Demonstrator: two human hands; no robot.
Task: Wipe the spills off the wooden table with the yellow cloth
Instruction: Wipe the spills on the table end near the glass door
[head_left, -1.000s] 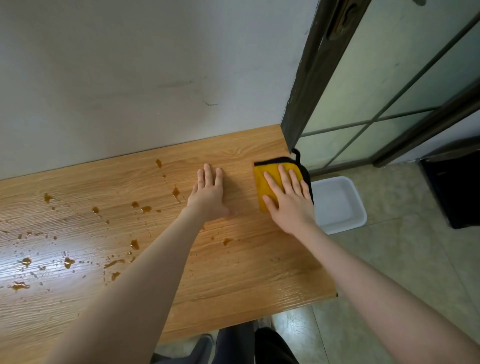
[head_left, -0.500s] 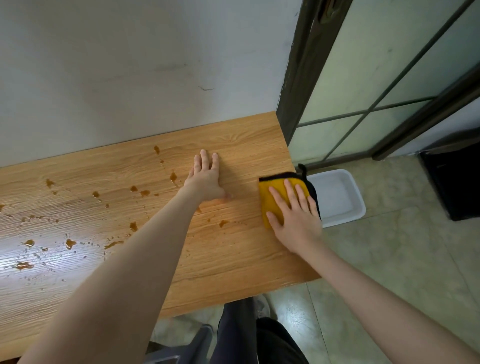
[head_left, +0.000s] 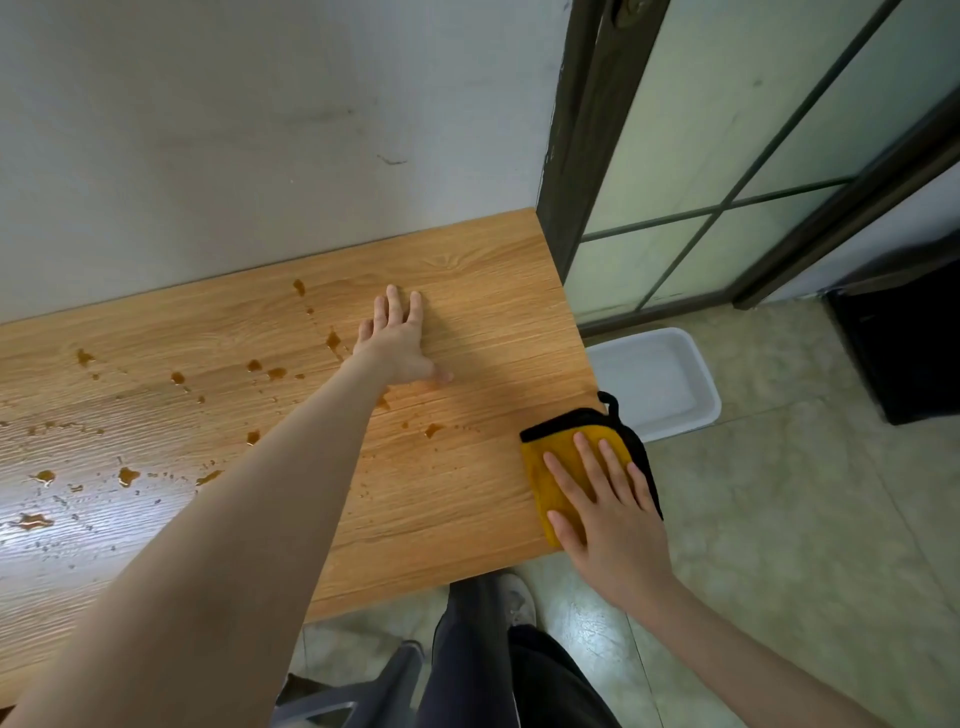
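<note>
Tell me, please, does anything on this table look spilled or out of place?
Yes. Brown drops are spattered over the wooden table, mostly its left half. The yellow cloth, under the right hand, overhangs the table's right edge.

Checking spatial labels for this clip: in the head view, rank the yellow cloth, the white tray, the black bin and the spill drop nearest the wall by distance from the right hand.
1. yellow cloth, under the right hand.
2. white tray, on the floor beyond the table's right edge.
3. black bin, far right.
4. spill drop, far left by the wall; nearly level with the bin.
</note>
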